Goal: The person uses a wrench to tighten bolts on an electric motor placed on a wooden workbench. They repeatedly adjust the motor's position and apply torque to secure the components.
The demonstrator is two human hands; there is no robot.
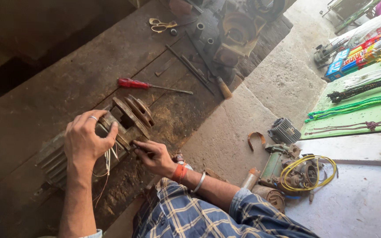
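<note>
Left hand: the left hand [86,140] is resting on top of the rusty grey metal motor with ribbed sides [89,150]. Its grip is curling around the motor's top, grasping it. A ring is showing on one finger.
Right hand: the right hand [154,157] is touching the motor's side, just below the pulley. Its fingers are pinching together on something small and dark; what it is cannot be told. An orange band and a silver bangle are sitting on the wrist.
Motor: it is lying on its side on the dark, worn wooden tabletop [58,79], between the two hands. A rusty round grooved pulley [134,112] is sticking out at its far end.
Wires: thin pale wires [107,163] are hanging down from the motor, just under the left hand.
Screwdriver: a red-handled screwdriver with a long thin metal shaft [148,85] is lying on the tabletop, past the pulley and apart from both hands.
Scissors: yellow-handled scissors [163,24] are lying at the far end of the tabletop.
Metal parts: a heap of rusty brown metal parts [234,35] is sitting near the scissors.
Floor: on the grey stone floor [283,83], a green motor with a loop of yellow wire [303,172] is lying to the right.
Clothes: the person is wearing a blue checked shirt [190,216].
</note>
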